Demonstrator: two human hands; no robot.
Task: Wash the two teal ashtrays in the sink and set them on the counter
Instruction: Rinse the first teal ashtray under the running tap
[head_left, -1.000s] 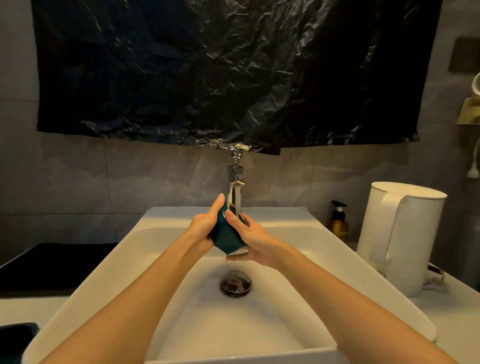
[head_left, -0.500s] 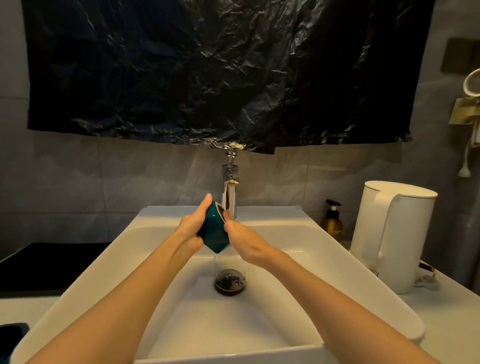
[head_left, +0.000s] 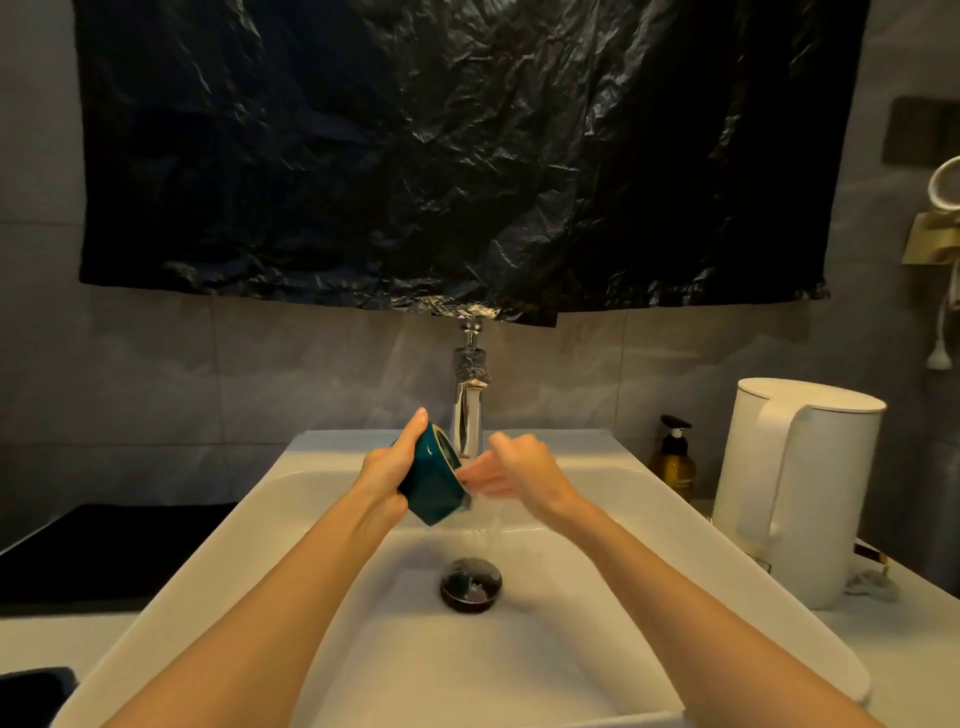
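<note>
A teal ashtray (head_left: 434, 488) is held tilted on its side over the white sink (head_left: 322, 499), its opening facing right toward the chrome faucet (head_left: 469, 410). My left hand (head_left: 387, 467) grips it from the left, thumb on the top rim. My right hand (head_left: 519, 470) is just right of it, fingers spread and blurred, fingertips at the ashtray's rim under the running water. A dark teal edge, perhaps the second ashtray (head_left: 36, 686), shows on the counter at the bottom left, mostly cut off.
The drain plug (head_left: 471, 583) sits in the basin below the hands. A white kettle (head_left: 795, 488) and an amber soap bottle (head_left: 674, 460) stand on the right counter. A dark panel (head_left: 104, 551) lies left of the sink. Black plastic sheet (head_left: 441, 156) covers the wall above.
My right hand has come off the ashtray's side and now has its fingers spread at the rim. My left hand has turned the opening toward the right.
</note>
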